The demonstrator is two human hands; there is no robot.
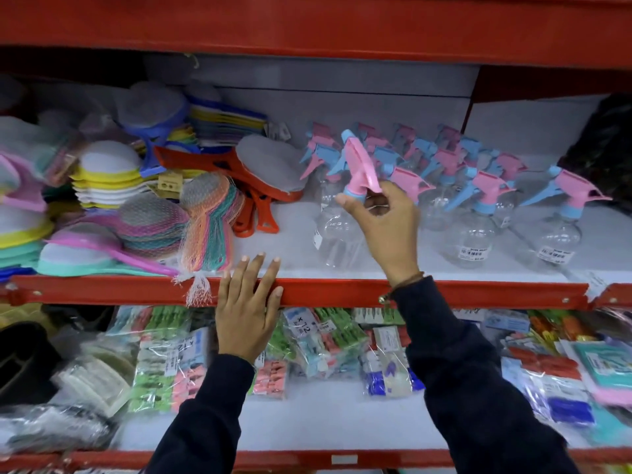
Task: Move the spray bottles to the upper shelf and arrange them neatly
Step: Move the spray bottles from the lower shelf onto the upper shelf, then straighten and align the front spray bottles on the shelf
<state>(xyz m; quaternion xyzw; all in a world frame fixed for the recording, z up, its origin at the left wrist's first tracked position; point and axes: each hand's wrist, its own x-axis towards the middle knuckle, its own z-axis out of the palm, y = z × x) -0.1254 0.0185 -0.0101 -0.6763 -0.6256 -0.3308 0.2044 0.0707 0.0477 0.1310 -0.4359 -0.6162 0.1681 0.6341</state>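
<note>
Pinching pink plastic trigger neck of clear round spray bottle (337,230): right hand (383,220) fingers; left hand (248,309) splayed flat on red shelf rail (444,292).

The right hand (383,217) covers the neck and upper shoulder of the clear round plastic spray bottle (337,234) with a pink and blue trigger head. At the upper right of the frame, the rear spray bottles (410,142) overlap, their bodies hidden. The white price labels (472,253) are too small to read. A dark bagged bundle (605,145) is cut off by the right edge, and pastel goods (20,172) at the left edge are blurred.
</note>
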